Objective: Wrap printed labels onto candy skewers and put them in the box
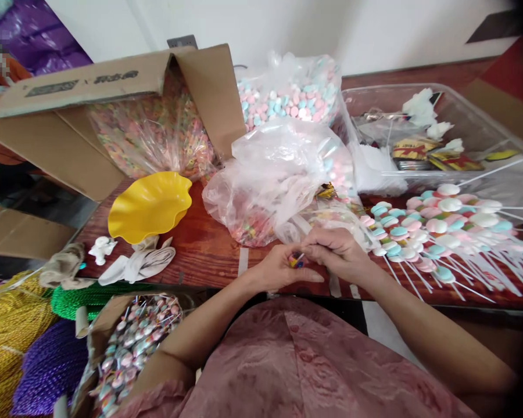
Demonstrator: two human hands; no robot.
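My left hand [283,268] and my right hand [337,251] meet at the near edge of the red wooden table [209,244]. Between them they pinch a small multicoloured candy [295,261] with a thin white stick poking into it. The left fingers curl under the candy. The right fingers close on the stick end. Just beyond my hands lies a clear plastic bag of mixed candies [279,186]. To the right is a spread pile of pastel marshmallow pieces on white sticks [440,232].
A yellow wavy bowl [150,204] sits at left, with a cardboard box of candy bags [126,116] behind. A clear bin [440,133] stands at the back right. Below left are a box of wrapped lollipops [135,342] and green, yellow and purple cord bundles [39,348].
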